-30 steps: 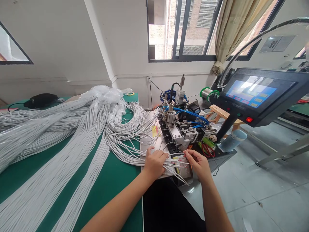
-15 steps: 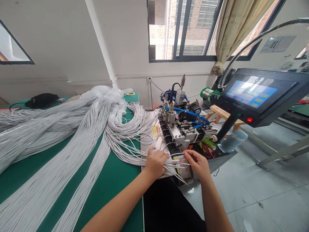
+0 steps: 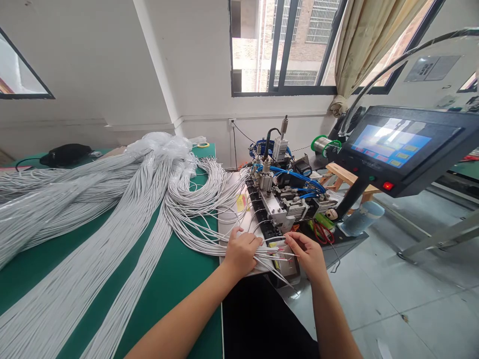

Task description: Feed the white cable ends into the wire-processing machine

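My left hand (image 3: 240, 252) is closed over a fan of thin white wires (image 3: 271, 257) whose stripped ends stick out to the right. My right hand (image 3: 307, 253) pinches one of those wire ends just in front of a small metal machine (image 3: 282, 199) with blue air hoses. Both hands rest at the front of the machine's black base, over a white plate (image 3: 230, 224). The wires run back to large white wire bundles (image 3: 112, 209) spread over the green table (image 3: 175, 279).
A touchscreen panel (image 3: 392, 142) on a black arm stands to the right, with a red lit button. Red-handled scissors (image 3: 320, 232) lie beside the machine. A green wire spool (image 3: 322, 144), a wooden stool (image 3: 342, 174) and a black object (image 3: 63, 154) at far left are also there.
Hardly anything differs; my right hand's fingers have shifted slightly on the wire end, and the view has drifted a little.
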`<control>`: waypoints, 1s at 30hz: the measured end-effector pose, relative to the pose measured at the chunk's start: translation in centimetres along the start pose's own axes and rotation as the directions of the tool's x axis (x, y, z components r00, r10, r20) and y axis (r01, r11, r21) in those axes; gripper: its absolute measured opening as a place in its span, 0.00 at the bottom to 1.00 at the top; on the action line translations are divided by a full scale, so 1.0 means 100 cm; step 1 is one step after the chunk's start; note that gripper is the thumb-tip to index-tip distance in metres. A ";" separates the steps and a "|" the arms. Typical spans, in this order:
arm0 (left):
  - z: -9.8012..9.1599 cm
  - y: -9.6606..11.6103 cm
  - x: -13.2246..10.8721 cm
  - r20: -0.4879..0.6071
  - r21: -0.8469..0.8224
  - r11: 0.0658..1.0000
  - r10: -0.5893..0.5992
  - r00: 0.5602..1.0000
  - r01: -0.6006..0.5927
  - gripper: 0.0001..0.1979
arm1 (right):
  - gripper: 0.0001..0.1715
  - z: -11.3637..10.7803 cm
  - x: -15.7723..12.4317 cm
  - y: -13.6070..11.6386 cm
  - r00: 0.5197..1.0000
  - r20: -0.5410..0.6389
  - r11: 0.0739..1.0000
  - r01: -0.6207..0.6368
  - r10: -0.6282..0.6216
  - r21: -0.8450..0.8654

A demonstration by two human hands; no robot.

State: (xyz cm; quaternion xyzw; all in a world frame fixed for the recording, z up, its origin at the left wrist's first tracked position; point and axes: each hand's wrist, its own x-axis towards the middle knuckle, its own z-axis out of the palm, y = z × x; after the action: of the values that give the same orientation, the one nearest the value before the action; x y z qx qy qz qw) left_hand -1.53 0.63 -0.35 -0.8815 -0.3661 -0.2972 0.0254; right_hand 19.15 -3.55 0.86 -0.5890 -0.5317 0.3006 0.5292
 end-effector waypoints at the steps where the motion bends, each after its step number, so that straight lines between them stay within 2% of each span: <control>1: 0.000 0.000 0.000 0.000 0.002 1.000 -0.001 1.000 0.001 0.16 | 0.22 0.000 0.000 0.000 1.000 -0.002 1.000 0.000 0.000 0.000; 22: 0.000 -0.001 0.000 0.006 0.003 1.000 0.028 1.000 -0.028 0.17 | 0.20 0.003 -0.002 -0.001 0.999 -0.007 0.998 -0.037 0.038 0.053; 30: -0.001 0.000 0.000 -0.009 0.010 0.999 0.032 0.999 -0.031 0.17 | 0.18 0.000 -0.003 0.002 0.999 0.036 0.999 0.019 -0.021 0.049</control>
State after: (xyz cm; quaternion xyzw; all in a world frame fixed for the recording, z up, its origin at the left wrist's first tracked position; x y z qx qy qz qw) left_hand -1.58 0.63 -0.28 -0.8857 -0.3534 -0.2989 0.0359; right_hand 19.12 -3.79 0.60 -0.5650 -0.5397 0.3186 0.5366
